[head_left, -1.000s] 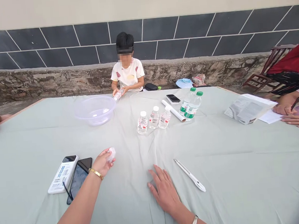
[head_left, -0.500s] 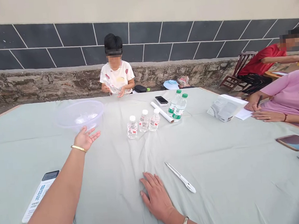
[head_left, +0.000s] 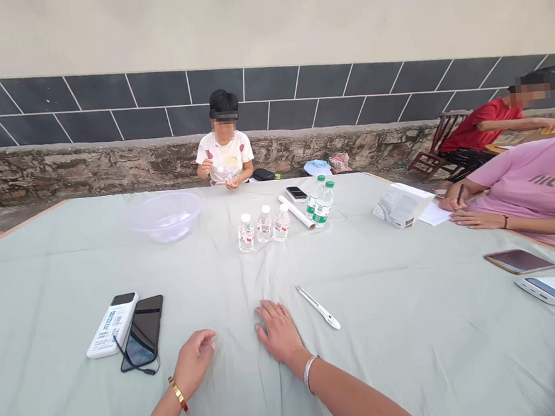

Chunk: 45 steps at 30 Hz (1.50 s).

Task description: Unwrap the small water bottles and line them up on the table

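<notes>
Left hand (head_left: 194, 357) loosely curled palm-down, any contents hidden, near a black smartphone (head_left: 143, 331) on the desk (head_left: 415, 364); right hand (head_left: 278, 331) open, fingers spread flat on the cloth, near a white pen (head_left: 318, 307).

So the cloth-covered table (head_left: 216, 283) has a plastic basin (head_left: 167, 217) out on the left, three small water bottles (head_left: 264, 227) in a row right of it, then a rolled paper tube (head_left: 296, 211) just beside them and two bigger bottles (head_left: 323, 204) behind that. Up front, a phone (head_left: 143, 331) lies beside a barcode-labelled device (head_left: 111, 325), with a pen (head_left: 318, 307) to their right.
</notes>
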### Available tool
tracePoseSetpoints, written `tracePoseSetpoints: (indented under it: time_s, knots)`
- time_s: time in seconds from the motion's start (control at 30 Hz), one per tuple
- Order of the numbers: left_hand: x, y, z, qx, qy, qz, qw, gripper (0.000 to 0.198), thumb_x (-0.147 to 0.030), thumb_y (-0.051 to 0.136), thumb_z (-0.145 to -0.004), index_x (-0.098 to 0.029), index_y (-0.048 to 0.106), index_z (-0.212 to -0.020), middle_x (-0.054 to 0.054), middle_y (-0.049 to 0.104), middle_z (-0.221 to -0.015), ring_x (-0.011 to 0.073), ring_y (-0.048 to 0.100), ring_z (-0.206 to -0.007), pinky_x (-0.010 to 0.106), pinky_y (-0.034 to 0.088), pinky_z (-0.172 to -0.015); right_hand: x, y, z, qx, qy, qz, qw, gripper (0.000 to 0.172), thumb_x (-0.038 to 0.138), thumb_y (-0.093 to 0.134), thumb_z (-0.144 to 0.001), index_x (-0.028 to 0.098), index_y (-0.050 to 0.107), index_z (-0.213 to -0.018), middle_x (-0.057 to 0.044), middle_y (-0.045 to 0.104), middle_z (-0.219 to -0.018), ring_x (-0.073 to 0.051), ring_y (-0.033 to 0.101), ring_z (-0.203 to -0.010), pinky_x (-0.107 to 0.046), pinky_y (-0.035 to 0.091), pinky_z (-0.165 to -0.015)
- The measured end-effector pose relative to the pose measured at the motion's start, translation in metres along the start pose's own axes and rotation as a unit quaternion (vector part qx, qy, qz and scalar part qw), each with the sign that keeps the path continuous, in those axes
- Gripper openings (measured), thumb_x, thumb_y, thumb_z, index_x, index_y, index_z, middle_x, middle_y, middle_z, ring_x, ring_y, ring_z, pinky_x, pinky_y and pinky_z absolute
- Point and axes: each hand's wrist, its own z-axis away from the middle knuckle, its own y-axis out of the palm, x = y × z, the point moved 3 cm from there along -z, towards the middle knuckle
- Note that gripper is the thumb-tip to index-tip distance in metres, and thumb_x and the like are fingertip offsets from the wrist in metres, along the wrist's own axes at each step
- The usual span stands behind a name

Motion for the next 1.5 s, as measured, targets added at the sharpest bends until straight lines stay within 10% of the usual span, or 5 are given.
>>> tracePoseSetpoints:
  time_s: [0.13, 0.33, 1.5]
  knots:
    - [0.025, 0.009, 0.035, 0.020, 0.060, -0.255, 0.965, 0.045, -0.032, 0.048, -0.077, -0.023, 0.060, -0.120, 0.010, 0.044, -0.142, 0.0269, 0.038, -0.131, 0.049, 0.029, -0.108, 0.001, 0.000, -0.001, -0.002, 0.002, 0.011, 1.000, 0.040, 0.032, 0.038, -0.090, 0.020, 0.052, -0.126, -0.008, 0.043, -0.141, -0.022, 0.032, -0.133, -0.043, 0.018, -0.111]
    - [0.033, 0.026, 0.054, 0.042, 0.098, -0.420, 0.901, 0.054, -0.039, 0.037, -0.088, -0.032, 0.033, -0.141, 0.009, 0.020, -0.153, 0.0279, 0.016, -0.141, 0.052, 0.017, -0.111, 0.003, -0.001, -0.002, -0.007, 0.006, 0.016, 1.000, 0.041, 0.031, 0.038, -0.089, 0.018, 0.052, -0.126, -0.009, 0.045, -0.140, -0.022, 0.034, -0.132, -0.041, 0.017, -0.112]
    - [0.013, 0.024, 0.057, 0.049, 0.079, -0.398, 0.913, 0.056, -0.044, 0.036, -0.088, -0.033, 0.030, -0.142, 0.004, 0.021, -0.153, 0.0281, 0.013, -0.141, 0.053, 0.011, -0.113, 0.000, 0.003, -0.006, -0.019, -0.003, 0.033, 0.999, 0.042, 0.027, 0.038, -0.088, 0.017, 0.054, -0.126, -0.009, 0.047, -0.138, -0.022, 0.036, -0.131, -0.040, 0.018, -0.111]
